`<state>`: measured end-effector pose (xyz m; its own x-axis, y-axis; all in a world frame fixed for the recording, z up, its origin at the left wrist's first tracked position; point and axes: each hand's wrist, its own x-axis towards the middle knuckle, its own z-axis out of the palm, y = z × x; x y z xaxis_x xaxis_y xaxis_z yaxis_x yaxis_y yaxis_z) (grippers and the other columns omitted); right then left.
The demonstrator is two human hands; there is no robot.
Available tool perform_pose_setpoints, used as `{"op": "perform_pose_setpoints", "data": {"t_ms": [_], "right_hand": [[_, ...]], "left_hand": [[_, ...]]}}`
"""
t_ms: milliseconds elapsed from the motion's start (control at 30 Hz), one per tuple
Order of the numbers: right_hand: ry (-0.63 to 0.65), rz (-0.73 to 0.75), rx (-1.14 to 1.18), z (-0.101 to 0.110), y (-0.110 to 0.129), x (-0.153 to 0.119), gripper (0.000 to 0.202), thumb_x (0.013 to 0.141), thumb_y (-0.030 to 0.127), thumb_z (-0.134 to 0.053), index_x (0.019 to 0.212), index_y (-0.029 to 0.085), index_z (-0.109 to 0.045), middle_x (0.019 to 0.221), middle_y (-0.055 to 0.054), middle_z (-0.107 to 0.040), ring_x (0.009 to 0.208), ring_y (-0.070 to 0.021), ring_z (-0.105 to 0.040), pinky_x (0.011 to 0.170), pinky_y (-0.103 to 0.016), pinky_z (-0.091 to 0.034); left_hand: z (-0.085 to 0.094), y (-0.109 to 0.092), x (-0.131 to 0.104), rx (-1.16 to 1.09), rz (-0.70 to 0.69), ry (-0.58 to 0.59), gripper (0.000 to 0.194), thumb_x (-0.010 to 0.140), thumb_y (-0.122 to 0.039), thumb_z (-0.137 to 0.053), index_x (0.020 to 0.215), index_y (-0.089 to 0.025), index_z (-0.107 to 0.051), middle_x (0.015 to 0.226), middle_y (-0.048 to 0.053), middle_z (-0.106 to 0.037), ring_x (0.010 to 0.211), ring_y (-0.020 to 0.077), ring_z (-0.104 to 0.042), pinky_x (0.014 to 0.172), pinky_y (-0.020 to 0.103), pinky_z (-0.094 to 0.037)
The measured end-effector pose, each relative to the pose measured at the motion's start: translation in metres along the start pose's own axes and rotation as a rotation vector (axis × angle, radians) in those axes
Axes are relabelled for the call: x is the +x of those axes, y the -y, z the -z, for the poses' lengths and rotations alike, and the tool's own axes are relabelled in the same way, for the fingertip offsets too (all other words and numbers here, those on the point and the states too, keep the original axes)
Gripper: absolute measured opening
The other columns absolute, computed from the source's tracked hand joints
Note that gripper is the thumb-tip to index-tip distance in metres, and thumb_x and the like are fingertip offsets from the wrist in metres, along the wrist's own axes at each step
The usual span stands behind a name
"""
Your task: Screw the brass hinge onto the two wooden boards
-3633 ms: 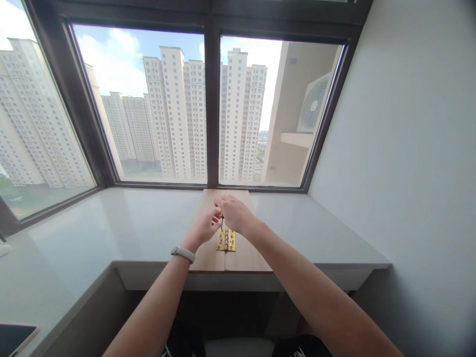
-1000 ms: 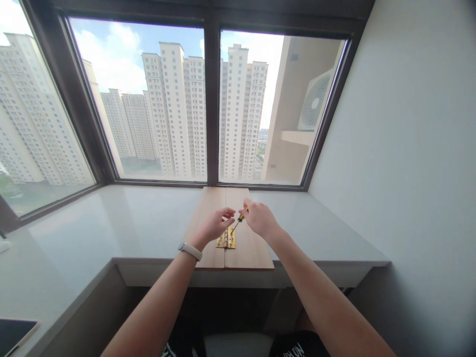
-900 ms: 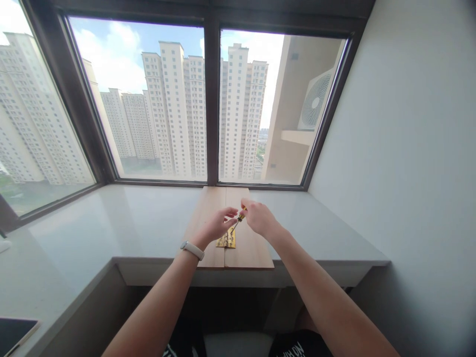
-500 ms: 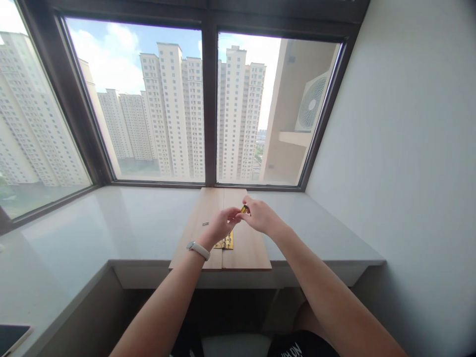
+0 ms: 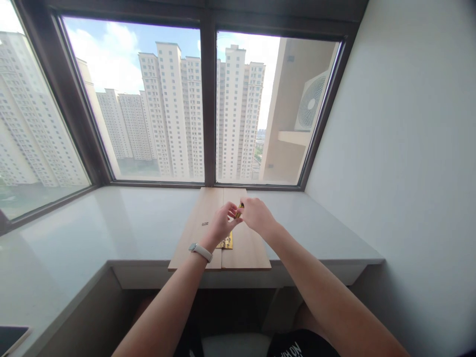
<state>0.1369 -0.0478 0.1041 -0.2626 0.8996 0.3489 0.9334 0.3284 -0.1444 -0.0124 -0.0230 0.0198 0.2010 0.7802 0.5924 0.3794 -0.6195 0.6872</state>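
Note:
Both hands meet over the wooden board [image 5: 250, 255]. Between my fingers is a small yellow-and-black piece [image 5: 239, 211], too small and covered to name its kind. My left hand [image 5: 223, 221], with a white-banded watch on the wrist, is closed on its lower left end. From the upper right my right hand [image 5: 257, 214] grips the same piece, its fingers mostly hidden behind the back of the hand. Below my left hand, a flat yellow sheet with black marks [image 5: 227, 242] lies on the board, partly covered. Left of that hand lies a small thin metallic item [image 5: 205, 224].
The board rests on a white window-sill counter [image 5: 152, 223] and reaches its front edge. Dark-framed windows [image 5: 210, 109] stand behind it, and a white wall [image 5: 390, 124] rises on the right. A dark flat device [image 5: 13, 339] sits at the lower left corner.
My right hand has turned over the small yellow-and-black piece, hiding its fingers more. The piece has shifted slightly left and is more covered.

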Motion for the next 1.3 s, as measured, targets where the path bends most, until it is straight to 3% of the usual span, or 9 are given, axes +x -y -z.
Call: {"op": "perform_pose_setpoints", "data": {"t_ms": [133, 267, 433, 500, 600, 800, 967, 1133, 1300], "right_hand": [[0.001, 0.216, 0.086, 0.004, -0.002, 0.0, 0.016, 0.084, 0.006, -0.055, 0.09, 0.019, -0.063, 0.088, -0.004, -0.069, 0.08, -0.016, -0.062, 0.068, -0.023, -0.037], [0.028, 0.314, 0.138, 0.008, -0.002, -0.002, 0.024, 0.081, 0.0, -0.05, 0.09, 0.019, -0.062, 0.089, -0.003, -0.067, 0.081, -0.0139, -0.06, 0.07, -0.021, -0.037], [-0.008, 0.164, 0.162, 0.01, 0.001, -0.003, 0.029, 0.089, 0.031, -0.066, 0.114, 0.019, -0.059, 0.091, -0.006, -0.069, 0.083, -0.0185, -0.064, 0.07, -0.024, -0.04], [-0.053, 0.051, 0.073, 0.011, 0.005, -0.005, 0.037, 0.09, 0.048, -0.063, 0.111, 0.017, -0.061, 0.086, -0.009, -0.07, 0.082, -0.0221, -0.065, 0.07, -0.028, -0.041], [-0.077, -0.024, -0.056, 0.011, 0.012, -0.007, 0.039, 0.096, 0.052, -0.051, 0.095, 0.016, -0.066, 0.082, -0.012, -0.07, 0.08, -0.0248, -0.067, 0.07, -0.03, -0.042], [-0.077, -0.054, -0.103, 0.003, 0.021, -0.008, 0.028, 0.101, 0.033, -0.043, 0.098, 0.015, -0.064, 0.086, -0.015, -0.07, 0.08, -0.0255, -0.067, 0.069, -0.031, -0.041], [-0.042, 0.118, -0.065, 0.006, 0.014, -0.008, 0.011, 0.095, 0.019, -0.051, 0.1, 0.019, -0.061, 0.092, -0.009, -0.067, 0.081, -0.0208, -0.063, 0.069, -0.028, -0.039], [-0.029, 0.279, 0.031, 0.01, 0.005, -0.007, 0.022, 0.085, 0.002, -0.05, 0.095, 0.02, -0.058, 0.092, -0.005, -0.062, 0.088, -0.0174, -0.055, 0.075, -0.025, -0.037], [-0.016, 0.347, 0.121, 0.009, 0.003, -0.005, 0.034, 0.079, -0.005, -0.045, 0.099, 0.02, -0.056, 0.092, -0.004, -0.063, 0.088, -0.0165, -0.055, 0.077, -0.025, -0.037]], "left_hand": [[0.008, -0.003, 0.0, -0.147, -0.017, 0.081, 0.028, 0.089, -0.025, -0.061, 0.117, -0.022, -0.058, 0.116, 0.01, -0.069, 0.102, 0.0208, -0.068, 0.081, 0.032, -0.055], [0.01, -0.003, 0.002, -0.239, 0.011, 0.104, 0.023, 0.089, -0.022, -0.06, 0.112, -0.019, -0.06, 0.108, 0.011, -0.072, 0.099, 0.0216, -0.069, 0.085, 0.034, -0.055], [0.01, -0.005, 0.002, -0.155, 0.016, 0.034, 0.014, 0.086, -0.031, -0.064, 0.092, -0.018, -0.063, 0.09, 0.005, -0.072, 0.083, 0.0184, -0.069, 0.073, 0.029, -0.054], [0.008, -0.008, 0.002, -0.089, 0.024, 0.003, 0.015, 0.084, -0.033, -0.065, 0.084, -0.019, -0.059, 0.082, 0.003, -0.07, 0.079, 0.0175, -0.068, 0.066, 0.026, -0.051], [0.001, -0.011, 0.002, -0.028, 0.042, -0.033, 0.015, 0.08, -0.029, -0.068, 0.081, -0.019, -0.056, 0.078, 0.002, -0.068, 0.076, 0.0172, -0.067, 0.062, 0.024, -0.048], [-0.006, -0.01, 0.002, 0.018, 0.008, -0.101, 0.011, 0.08, -0.02, -0.065, 0.086, -0.019, -0.056, 0.083, 0.003, -0.068, 0.075, 0.0156, -0.065, 0.068, 0.028, -0.051], [0.009, -0.008, 0.001, -0.082, 0.043, 0.016, 0.027, 0.08, -0.026, -0.071, 0.103, -0.02, -0.059, 0.101, 0.006, -0.07, 0.087, 0.0182, -0.068, 0.075, 0.031, -0.054], [0.02, -0.005, 0.003, -0.268, 0.027, 0.134, 0.028, 0.088, -0.026, -0.064, 0.116, -0.021, -0.06, 0.115, 0.01, -0.069, 0.106, 0.0216, -0.067, 0.09, 0.038, -0.054], [0.018, 0.0, 0.006, -0.36, 0.028, 0.162, 0.022, 0.088, -0.023, -0.063, 0.109, -0.017, -0.063, 0.108, 0.011, -0.072, 0.098, 0.0214, -0.069, 0.091, 0.039, -0.055]]}}
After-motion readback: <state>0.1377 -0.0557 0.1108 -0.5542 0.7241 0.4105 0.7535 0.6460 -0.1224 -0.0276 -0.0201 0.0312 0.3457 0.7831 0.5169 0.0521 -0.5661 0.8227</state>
